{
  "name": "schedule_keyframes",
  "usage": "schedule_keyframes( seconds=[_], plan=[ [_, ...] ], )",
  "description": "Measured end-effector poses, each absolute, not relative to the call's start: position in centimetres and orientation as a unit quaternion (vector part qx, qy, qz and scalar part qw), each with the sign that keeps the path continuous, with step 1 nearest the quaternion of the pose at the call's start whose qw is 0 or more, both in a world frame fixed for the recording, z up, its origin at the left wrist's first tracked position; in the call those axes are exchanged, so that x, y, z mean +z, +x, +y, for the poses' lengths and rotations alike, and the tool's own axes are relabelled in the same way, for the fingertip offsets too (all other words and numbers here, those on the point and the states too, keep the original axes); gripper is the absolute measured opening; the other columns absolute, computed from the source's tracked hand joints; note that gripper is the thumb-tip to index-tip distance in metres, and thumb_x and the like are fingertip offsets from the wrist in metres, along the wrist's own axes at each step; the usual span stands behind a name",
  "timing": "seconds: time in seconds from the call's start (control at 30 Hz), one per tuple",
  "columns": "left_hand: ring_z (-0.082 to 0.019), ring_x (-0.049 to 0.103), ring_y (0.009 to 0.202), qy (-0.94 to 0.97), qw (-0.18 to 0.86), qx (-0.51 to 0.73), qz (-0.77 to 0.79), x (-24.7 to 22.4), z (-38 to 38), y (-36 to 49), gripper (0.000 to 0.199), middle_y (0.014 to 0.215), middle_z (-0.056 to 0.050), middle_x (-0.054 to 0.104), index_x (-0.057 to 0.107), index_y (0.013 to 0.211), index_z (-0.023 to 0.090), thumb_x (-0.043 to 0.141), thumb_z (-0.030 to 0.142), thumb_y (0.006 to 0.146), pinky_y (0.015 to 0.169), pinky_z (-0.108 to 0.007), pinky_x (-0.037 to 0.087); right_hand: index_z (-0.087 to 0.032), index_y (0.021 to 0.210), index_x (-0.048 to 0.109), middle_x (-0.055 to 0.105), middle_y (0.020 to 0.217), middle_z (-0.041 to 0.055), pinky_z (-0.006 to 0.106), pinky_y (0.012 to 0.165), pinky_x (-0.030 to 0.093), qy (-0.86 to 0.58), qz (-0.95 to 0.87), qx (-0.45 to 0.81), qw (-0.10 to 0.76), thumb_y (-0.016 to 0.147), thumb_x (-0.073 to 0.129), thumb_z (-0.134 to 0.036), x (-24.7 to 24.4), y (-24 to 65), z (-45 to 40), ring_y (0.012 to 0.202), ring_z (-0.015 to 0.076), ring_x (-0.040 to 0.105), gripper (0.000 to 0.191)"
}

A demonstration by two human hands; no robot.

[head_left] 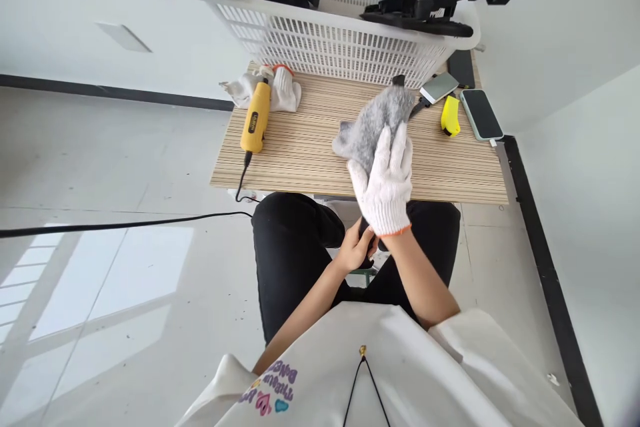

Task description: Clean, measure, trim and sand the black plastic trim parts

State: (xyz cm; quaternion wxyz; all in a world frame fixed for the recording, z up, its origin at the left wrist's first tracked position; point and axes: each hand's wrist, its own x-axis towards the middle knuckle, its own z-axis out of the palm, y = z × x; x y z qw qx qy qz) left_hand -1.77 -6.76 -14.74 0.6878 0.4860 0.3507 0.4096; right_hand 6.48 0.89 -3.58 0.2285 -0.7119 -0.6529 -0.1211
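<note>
My right hand [385, 180] wears a white knit glove with an orange cuff. Its fingers and thumb press a fuzzy grey cloth [373, 125] over a black part, mostly hidden underneath. A dark tip [399, 81] pokes out past the far end of the cloth. Bare and low between the knees, my left hand [354, 248] is closed around the near end of a black plastic part [364, 228]. Whether both black ends belong to one piece cannot be made out, since the cloth and glove cover the middle.
A white plastic basket [345, 47] with black molded parts [420, 3] stands along the table's [300, 160] back. At left lie a yellow corded tool [257, 117] and white gloves [285, 90]. On the right are a yellow tape measure [451, 116], a phone [482, 115] and a silver-topped device [439, 87].
</note>
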Motion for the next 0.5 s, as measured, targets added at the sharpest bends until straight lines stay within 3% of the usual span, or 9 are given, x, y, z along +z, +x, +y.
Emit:
schedule_keyframes(
  seconds=[0.13,0.3,0.4,0.5],
  plan=[
    [-0.017,0.061,0.063,0.502,0.650,0.443,0.361,-15.4,-6.3,-1.9,0.027,0.058,0.002,0.058,0.055,0.085,0.019,0.066,0.044,0.085,0.059,-0.028,0.049,-0.007,0.155,0.033,0.029,0.160,0.0240,0.057,0.104,0.049,-0.701,-0.669,-0.128,0.211,0.096,0.046,-0.057,-6.3,6.0,-4.1,0.144,0.0411,0.032,0.078],
    [-0.008,0.043,0.038,0.467,0.702,0.409,0.349,-14.9,-6.9,-1.6,0.031,0.056,0.007,0.051,0.048,0.089,0.020,0.047,0.050,0.099,0.041,-0.022,0.038,-0.010,0.156,0.032,0.026,0.162,0.0202,0.052,0.106,0.049,-0.697,-0.661,-0.156,0.229,0.099,0.040,-0.058,-4.9,7.6,1.0,0.147,0.0382,0.030,0.076],
    [-0.007,0.044,0.039,0.431,0.734,0.387,0.354,-14.4,-7.2,-1.5,0.035,0.061,0.007,0.051,0.048,0.102,0.019,0.049,0.054,0.098,0.039,-0.020,0.037,-0.009,0.158,0.027,0.024,0.161,0.0212,0.056,0.101,0.051,-0.721,-0.642,-0.137,0.223,0.101,0.029,-0.059,-2.8,8.0,4.9,0.148,0.0405,0.026,0.075],
    [-0.007,0.044,0.039,0.450,0.720,0.393,0.354,-14.6,-7.0,-1.6,0.035,0.060,0.007,0.051,0.048,0.097,0.020,0.048,0.055,0.097,0.040,-0.021,0.037,-0.009,0.160,0.022,0.020,0.163,0.0221,0.055,0.100,0.053,-0.728,-0.639,-0.119,0.219,0.100,0.030,-0.061,-3.1,7.4,3.8,0.149,0.0416,0.023,0.079]
  ],
)
